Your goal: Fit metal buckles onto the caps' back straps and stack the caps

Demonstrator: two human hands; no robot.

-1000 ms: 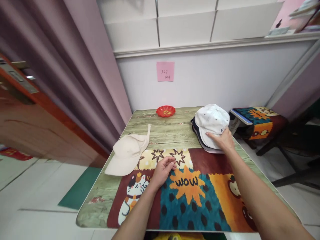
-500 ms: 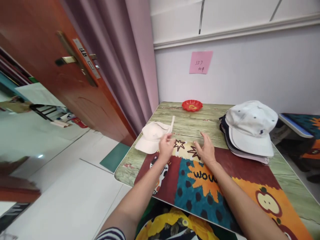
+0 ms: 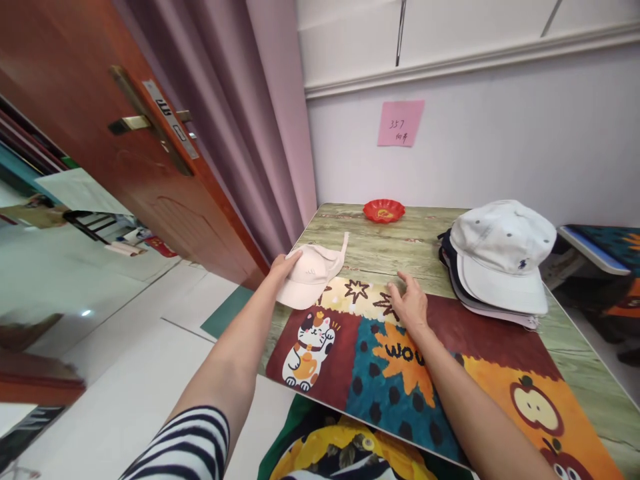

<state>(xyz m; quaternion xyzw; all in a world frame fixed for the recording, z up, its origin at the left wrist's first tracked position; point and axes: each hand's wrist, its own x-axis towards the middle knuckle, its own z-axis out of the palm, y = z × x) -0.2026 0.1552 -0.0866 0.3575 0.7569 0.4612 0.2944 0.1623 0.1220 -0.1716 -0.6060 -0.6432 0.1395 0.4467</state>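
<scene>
A pale pink cap [image 3: 309,272] lies at the table's left side, its strap end pointing up and back. My left hand [image 3: 284,268] is at the cap's left edge, the thumb on its crown and the other fingers hidden behind or under it. Over the upper edge of the patterned mat [image 3: 340,357], my right hand [image 3: 410,303] has its fingers apart and holds nothing. To its right stands a stack of caps with a white cap [image 3: 503,250] on top and darker ones beneath.
A red scalloped dish [image 3: 384,211] sits at the table's back edge. The wooden door [image 3: 200,207] and purple curtain [image 3: 250,120] are on the left. A pink note [image 3: 401,123] is on the wall. Another surface [image 3: 595,250] stands at the right.
My left hand has moved left from the cap's right side to its left edge. The cap has shifted slightly right. My right hand has barely moved.
</scene>
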